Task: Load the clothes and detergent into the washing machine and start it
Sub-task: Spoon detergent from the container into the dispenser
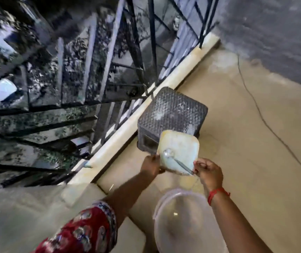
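Home balcony, probably upper floor: black metal railing (98, 73) on a stone ledge (166, 88), tiled floor (255, 143), blurry trees and parked car (0, 92) below.

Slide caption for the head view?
Left hand holds tub, right hand holds spoon in it, above stool.

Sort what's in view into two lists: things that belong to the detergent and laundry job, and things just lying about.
Part of the job:
- white square container, held by the left hand
- metal spoon inside it, handle in the right hand
- clear round lid just below the hands, likely the washer's

Just lying about:
- grey woven stool
- black cable across the floor
- metal railing
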Action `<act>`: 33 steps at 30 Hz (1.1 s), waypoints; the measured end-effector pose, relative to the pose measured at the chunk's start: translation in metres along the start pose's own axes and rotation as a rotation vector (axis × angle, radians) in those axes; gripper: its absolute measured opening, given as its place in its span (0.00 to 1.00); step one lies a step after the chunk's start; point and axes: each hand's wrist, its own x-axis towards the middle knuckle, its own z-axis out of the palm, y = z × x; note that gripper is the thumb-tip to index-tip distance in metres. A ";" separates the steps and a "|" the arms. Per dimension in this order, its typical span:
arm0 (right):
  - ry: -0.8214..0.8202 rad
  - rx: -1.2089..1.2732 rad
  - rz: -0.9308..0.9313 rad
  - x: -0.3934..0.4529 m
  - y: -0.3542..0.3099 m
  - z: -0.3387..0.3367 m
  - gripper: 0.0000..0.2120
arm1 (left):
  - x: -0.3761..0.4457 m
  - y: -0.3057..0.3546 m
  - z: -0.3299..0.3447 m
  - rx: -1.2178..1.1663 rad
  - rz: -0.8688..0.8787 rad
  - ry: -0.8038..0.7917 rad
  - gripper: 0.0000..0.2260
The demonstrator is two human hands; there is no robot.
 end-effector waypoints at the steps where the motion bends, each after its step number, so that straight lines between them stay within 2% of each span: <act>1: 0.000 0.020 0.008 0.016 0.002 0.009 0.02 | 0.020 -0.002 0.001 0.006 -0.005 0.050 0.04; 4: 0.029 0.061 0.056 0.062 0.005 0.029 0.09 | 0.089 -0.019 -0.003 0.023 0.018 0.213 0.07; 7: 0.037 0.027 0.039 0.102 0.015 0.043 0.05 | 0.154 -0.048 -0.008 0.047 0.032 0.279 0.07; 9: 0.029 -0.008 0.032 0.125 0.026 0.050 0.03 | 0.156 -0.039 -0.004 0.020 0.062 0.298 0.04; 11: 0.032 -0.040 0.041 0.136 0.026 0.056 0.06 | 0.140 -0.022 0.006 0.009 0.108 0.299 0.07; 15: 0.077 -0.053 0.033 0.137 0.012 0.067 0.05 | 0.140 -0.014 0.013 0.142 0.187 0.324 0.11; 20: 0.102 -0.020 0.036 0.147 0.004 0.074 0.09 | 0.154 0.008 0.023 0.048 0.214 0.295 0.11; 24: 0.079 -0.227 -0.059 0.149 -0.003 0.067 0.13 | 0.141 0.025 0.026 0.239 0.233 0.233 0.14; 27: 0.100 -0.418 -0.203 0.129 -0.011 0.058 0.12 | 0.107 0.029 0.016 0.467 0.224 0.267 0.20; 29: 0.076 -0.533 -0.321 0.103 -0.018 0.054 0.13 | 0.072 0.027 0.006 0.603 0.289 0.256 0.24; 31: 0.011 -0.612 -0.441 0.064 -0.028 0.055 0.14 | 0.029 0.021 -0.008 0.654 0.371 0.272 0.25; 33: -0.071 -0.697 -0.578 0.011 -0.045 0.060 0.17 | -0.014 0.013 -0.028 0.623 0.363 0.337 0.28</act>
